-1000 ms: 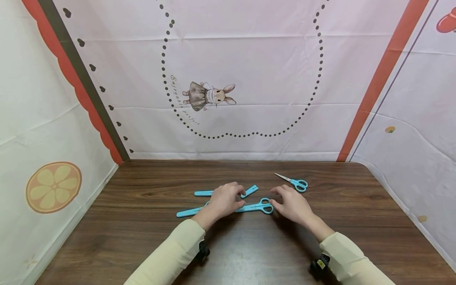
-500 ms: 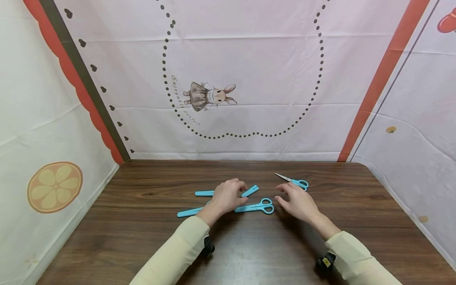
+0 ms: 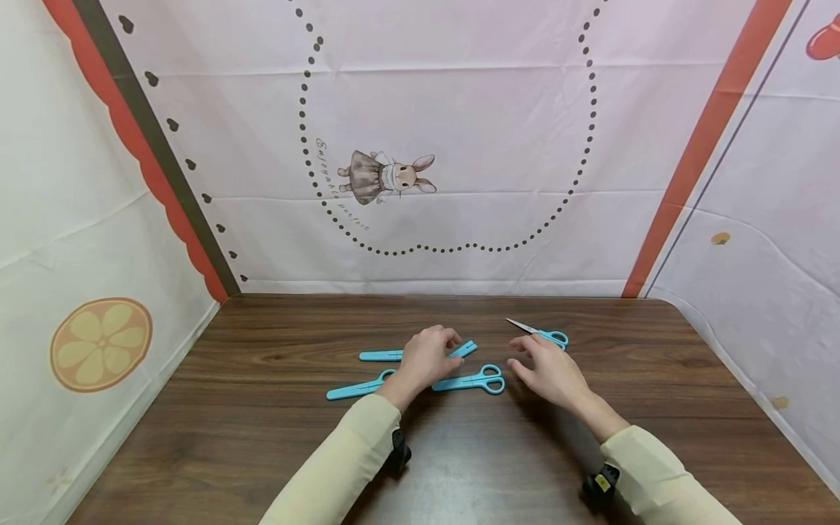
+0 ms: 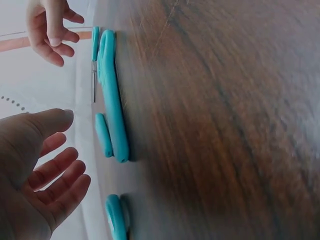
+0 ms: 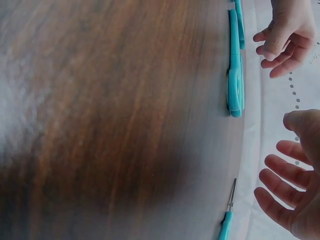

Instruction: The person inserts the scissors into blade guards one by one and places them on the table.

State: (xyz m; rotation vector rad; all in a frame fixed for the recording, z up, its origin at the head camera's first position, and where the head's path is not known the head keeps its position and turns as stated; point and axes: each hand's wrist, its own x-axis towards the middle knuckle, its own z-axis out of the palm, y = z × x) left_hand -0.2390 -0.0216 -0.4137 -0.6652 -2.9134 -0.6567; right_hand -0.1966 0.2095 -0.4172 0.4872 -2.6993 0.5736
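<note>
My left hand [image 3: 425,357] hovers over the middle of the table, fingers loosely bent and holding nothing. Beneath and beside it lies a pair of blue scissors in a blue sheath [image 3: 459,383], ring handles to the right. A blue slotted piece like a sheath [image 3: 466,348] shows just past the left fingertips. Another sheathed pair of scissors [image 3: 357,390] lies to the left, its handles partly hidden by my wrist. My right hand [image 5: 300,175] is held above the table, fingers relaxed and spread, nothing in it. Bare-bladed scissors [image 3: 534,332] lie behind it, handle partly covered.
A long blue strip [image 3: 379,356], its right end hidden behind my left hand, lies farther back. The brown wooden table [image 3: 262,452] meets white printed cloth [image 3: 499,219] at the back and sides. Dark wrist cameras [image 3: 599,485] sit below both hands.
My left hand has moved slightly right and away from me, uncovering the left scissors' handle. My right hand has drawn back a little right from the middle scissors. The scissors stay put.
</note>
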